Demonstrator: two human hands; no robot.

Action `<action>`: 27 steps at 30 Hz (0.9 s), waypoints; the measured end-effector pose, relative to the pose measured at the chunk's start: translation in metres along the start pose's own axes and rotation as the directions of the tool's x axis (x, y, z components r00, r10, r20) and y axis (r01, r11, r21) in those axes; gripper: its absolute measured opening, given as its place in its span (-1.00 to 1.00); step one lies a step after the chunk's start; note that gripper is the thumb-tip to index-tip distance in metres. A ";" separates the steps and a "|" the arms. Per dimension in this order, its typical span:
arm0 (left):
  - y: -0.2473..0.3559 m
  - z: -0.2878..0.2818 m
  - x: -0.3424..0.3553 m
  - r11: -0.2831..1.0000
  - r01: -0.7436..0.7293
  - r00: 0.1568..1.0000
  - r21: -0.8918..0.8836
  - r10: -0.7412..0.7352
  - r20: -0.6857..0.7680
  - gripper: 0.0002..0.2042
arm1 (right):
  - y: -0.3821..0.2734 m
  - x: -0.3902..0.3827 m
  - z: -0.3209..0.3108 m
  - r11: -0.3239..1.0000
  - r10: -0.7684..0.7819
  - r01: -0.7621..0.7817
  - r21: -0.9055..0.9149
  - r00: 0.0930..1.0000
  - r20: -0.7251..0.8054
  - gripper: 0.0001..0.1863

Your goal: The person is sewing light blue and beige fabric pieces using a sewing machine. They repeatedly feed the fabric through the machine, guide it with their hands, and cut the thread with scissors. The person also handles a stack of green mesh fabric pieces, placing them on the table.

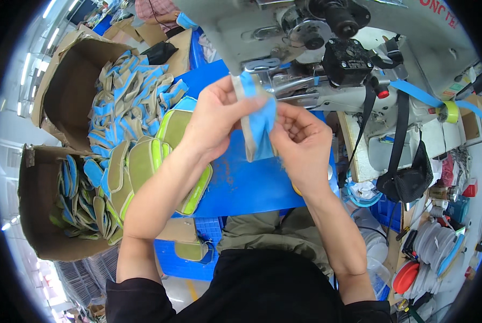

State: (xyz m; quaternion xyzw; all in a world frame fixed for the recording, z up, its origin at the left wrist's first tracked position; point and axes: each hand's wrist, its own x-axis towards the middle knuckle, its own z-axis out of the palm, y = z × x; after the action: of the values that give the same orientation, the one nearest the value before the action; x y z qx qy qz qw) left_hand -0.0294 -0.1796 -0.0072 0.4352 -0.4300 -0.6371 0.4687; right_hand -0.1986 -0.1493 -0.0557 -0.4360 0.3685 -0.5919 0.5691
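Blue band (262, 121), cardboard box (36, 188) of soles (85, 207)

Strip lights (25, 65) (bright white) glow at your left; a yellow stripe (192, 290) crosses the pale floor (177, 285) below.

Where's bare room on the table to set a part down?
Free: the flat blue tabletop, lightly specked, below the held blue-and-beige fabric piece, right of the lime-edged olive pads. Crowded: left, with those pads and the heaped beige-and-blue fabric strips; also beyond the held piece, at the grey metal sewing machine.
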 end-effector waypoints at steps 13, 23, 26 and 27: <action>-0.002 0.006 -0.018 0.979 -0.162 0.987 0.124 0.163 0.003 -0.88 | -0.001 0.004 -0.014 0.993 -0.023 0.031 -0.115 0.997 0.071 -0.69; 0.008 -0.004 -0.020 0.772 0.374 0.925 -0.515 -0.353 0.142 -0.78 | 0.003 -0.003 -0.019 0.996 -0.030 0.042 -0.080 0.988 0.150 -0.73; 0.006 -0.007 -0.018 0.757 0.395 0.918 -0.520 -0.347 0.191 -0.78 | 0.005 -0.002 -0.019 0.999 -0.025 0.031 -0.037 0.990 0.142 -0.74; 0.005 -0.008 -0.018 0.756 0.406 0.914 -0.513 -0.342 0.220 -0.78 | 0.007 -0.001 -0.018 0.999 -0.033 0.035 -0.013 0.992 0.121 -0.73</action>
State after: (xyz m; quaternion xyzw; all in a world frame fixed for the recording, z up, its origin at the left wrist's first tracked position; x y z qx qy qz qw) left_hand -0.0177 -0.1646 -0.0019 0.3228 -0.1594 -0.8374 0.4113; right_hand -0.2133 -0.1496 -0.0686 -0.4816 0.3303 -0.5712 0.5768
